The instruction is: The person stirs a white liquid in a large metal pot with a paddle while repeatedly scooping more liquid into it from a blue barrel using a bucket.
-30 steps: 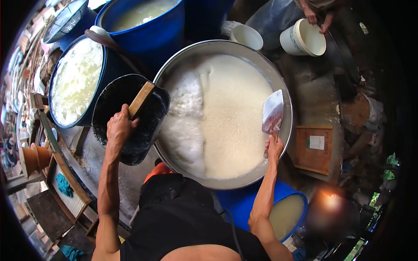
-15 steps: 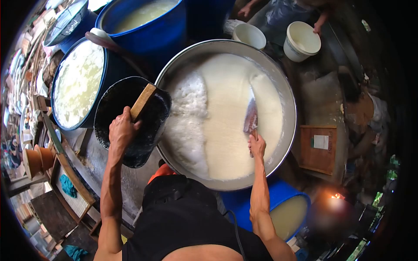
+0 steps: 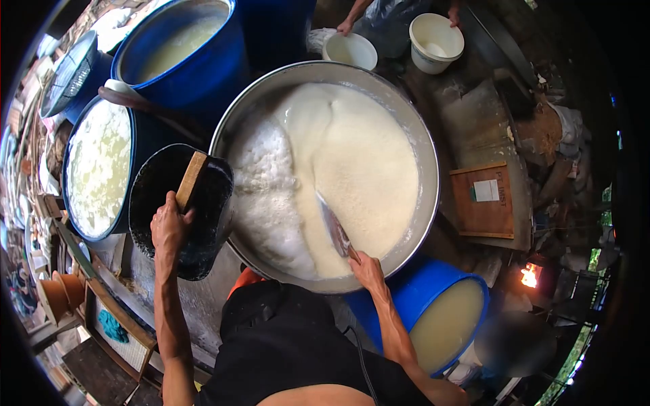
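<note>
A large round metal vat (image 3: 433, 183) holds creamy liquid (image 3: 365, 155), with white foam (image 3: 261, 162) along its left side. My right hand (image 3: 367, 269) grips the handle of a flat paddle (image 3: 332, 224), whose blade dips into the liquid near the foam's edge. At the vat's left rim, my left hand (image 3: 169, 227) is wrapped round the wooden handle (image 3: 191, 179) of a black scoop (image 3: 159, 183). The inside of the scoop is dark and wet.
Blue barrels of pale liquid stand at upper left (image 3: 233, 54) and lower right (image 3: 482, 318); another (image 3: 68, 169) holds white curdy matter. Beyond the vat, another person's hands (image 3: 345, 27) touch two white buckets (image 3: 349, 61). A fire (image 3: 530, 275) burns at right.
My right hand and the paddle have swept left and toward me through the liquid, nearer the foam. The view has shifted slightly. The other person's hand now reaches the left bucket.
</note>
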`<control>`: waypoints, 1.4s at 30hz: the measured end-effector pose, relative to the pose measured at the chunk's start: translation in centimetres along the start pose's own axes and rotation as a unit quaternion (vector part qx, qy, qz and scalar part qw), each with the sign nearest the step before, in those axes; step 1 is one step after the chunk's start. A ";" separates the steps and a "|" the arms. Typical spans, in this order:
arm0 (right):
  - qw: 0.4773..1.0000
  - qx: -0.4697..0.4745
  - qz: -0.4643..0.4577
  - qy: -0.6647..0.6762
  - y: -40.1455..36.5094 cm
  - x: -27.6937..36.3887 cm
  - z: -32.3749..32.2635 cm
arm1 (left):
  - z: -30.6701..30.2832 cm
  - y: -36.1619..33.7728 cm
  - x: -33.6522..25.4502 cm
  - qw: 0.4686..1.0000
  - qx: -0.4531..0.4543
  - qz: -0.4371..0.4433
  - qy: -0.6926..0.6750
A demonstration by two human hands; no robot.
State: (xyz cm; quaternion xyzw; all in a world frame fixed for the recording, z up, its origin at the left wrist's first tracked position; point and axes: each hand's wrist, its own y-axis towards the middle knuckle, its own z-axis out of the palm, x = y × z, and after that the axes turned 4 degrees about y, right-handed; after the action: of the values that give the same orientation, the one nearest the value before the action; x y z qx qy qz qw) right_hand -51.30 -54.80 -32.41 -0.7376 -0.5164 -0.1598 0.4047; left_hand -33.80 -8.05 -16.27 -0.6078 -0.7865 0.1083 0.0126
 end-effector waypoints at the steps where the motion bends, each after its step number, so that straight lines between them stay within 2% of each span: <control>1: 0.999 0.025 -0.002 -0.030 -1.0 0.7 -0.7 | 0.0 0.0 0.0 1.000 0.000 0.000 0.000; 3: 0.997 0.050 -0.004 -0.061 -2.5 2.9 -3.0 | 0.0 0.0 0.0 1.000 0.002 -0.003 0.005; 5: 0.986 0.141 0.011 -0.085 -3.7 4.8 -6.1 | 0.0 -0.2 0.0 1.000 -0.002 0.000 0.007; 6: 0.978 0.187 0.039 -0.080 -3.9 4.3 -7.7 | -0.1 -0.2 0.0 1.000 -0.006 0.005 0.008; 8: 0.960 0.245 0.133 0.015 -4.4 7.0 -11.9 | -0.1 -0.2 0.0 1.000 -0.006 0.004 0.010; 9: 0.960 0.246 0.133 0.015 -4.8 7.9 -13.8 | -0.1 -0.2 -0.1 1.000 -0.007 0.003 0.012; 12: 0.958 0.217 0.185 0.040 -5.1 8.6 -16.8 | 0.0 -0.1 0.1 1.000 0.002 0.004 0.010; 14: 0.972 0.073 0.200 0.099 -5.2 8.3 -17.0 | -0.1 -0.1 0.1 1.000 0.002 0.001 0.009; 15: 0.977 0.026 0.180 0.110 -5.0 7.9 -16.6 | -0.1 -0.1 0.0 1.000 0.001 0.001 0.007; 16: 0.977 0.029 0.179 0.110 -4.6 7.0 -15.6 | -0.1 0.0 -0.1 1.000 0.001 -0.002 0.008; 18: 0.969 -0.123 0.099 0.192 -3.5 4.4 -12.6 | -0.1 0.0 -0.2 1.000 0.007 -0.008 0.017; 19: 0.949 -0.140 0.052 0.278 -2.6 3.5 -11.0 | -0.1 0.1 -0.2 1.000 0.008 -0.010 0.015; 22: 0.925 -0.125 0.094 0.346 0.5 1.0 -9.3 | 0.0 0.1 -0.1 1.000 0.003 0.002 0.009; 23: 0.907 -0.139 0.103 0.383 1.4 2.4 -9.5 | -0.1 0.1 0.0 1.000 0.004 -0.002 0.016; 26: 0.892 -0.151 0.113 0.412 4.9 0.9 -8.6 | -0.3 0.1 -0.2 1.000 0.015 -0.015 0.011; 34: 0.884 -0.174 0.106 0.420 12.2 1.7 -8.4 | -0.3 0.2 -0.1 1.000 0.013 -0.004 0.003; 42: 0.890 -0.158 0.124 0.410 20.3 1.5 -8.1 | -0.3 0.3 0.1 0.999 0.030 -0.013 -0.010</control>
State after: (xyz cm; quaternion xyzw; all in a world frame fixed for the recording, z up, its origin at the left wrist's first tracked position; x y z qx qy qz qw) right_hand -31.09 -62.86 -35.12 -0.7188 -0.1770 -0.4761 0.4747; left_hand -33.51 -7.81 -16.08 -0.5960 -0.7906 0.1382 0.0242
